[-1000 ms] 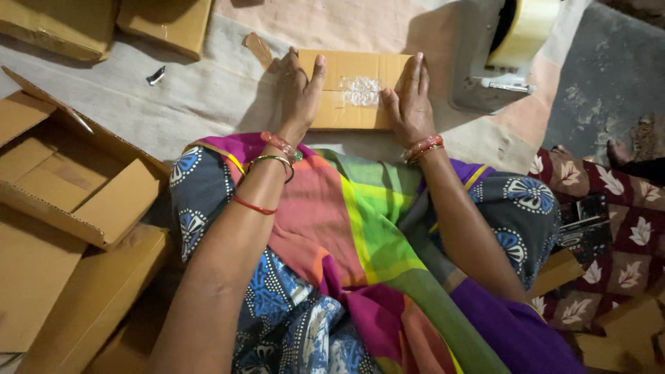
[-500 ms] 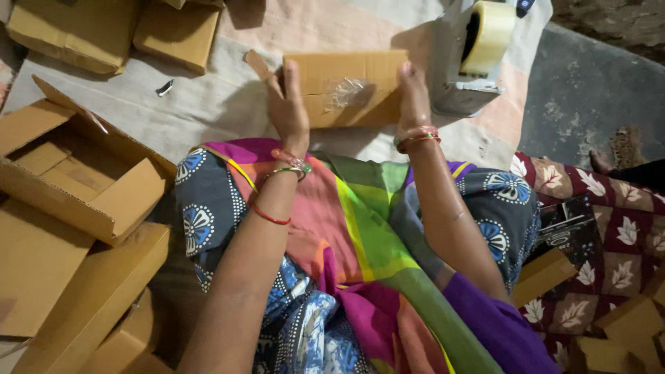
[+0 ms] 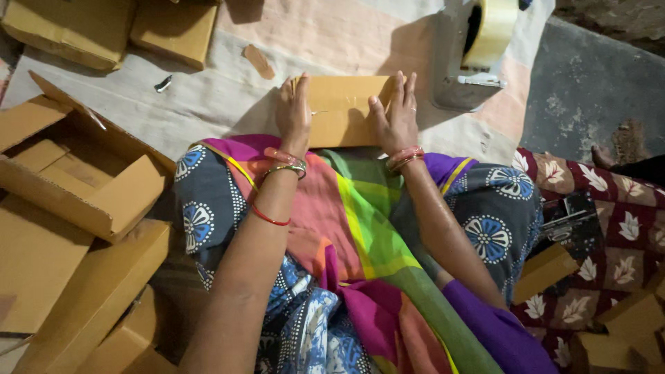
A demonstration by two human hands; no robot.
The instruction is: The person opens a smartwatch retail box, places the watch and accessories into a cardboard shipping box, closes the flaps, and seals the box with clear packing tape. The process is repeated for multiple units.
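Note:
A small flat brown cardboard box (image 3: 341, 109) lies on the pale floor cloth just beyond my knees. My left hand (image 3: 295, 109) grips its left end, fingers over the top edge. Around the right end my right hand (image 3: 396, 114) is wrapped, fingers pointing away from me. Both wrists wear bangles. My lap is covered by a bright multicoloured cloth (image 3: 353, 228).
A tape dispenser (image 3: 478, 48) with a roll of clear tape stands just right of the box. Open cardboard cartons (image 3: 76, 187) lie at left, closed boxes (image 3: 173, 28) at the top left. A torn cardboard scrap (image 3: 259, 61) lies on the cloth. A patterned rug (image 3: 609, 228) is at right.
The box has been turned over and pulled a little closer to me; the taped patch seen earlier is no longer visible. Both hands shifted with it and still hold its ends.

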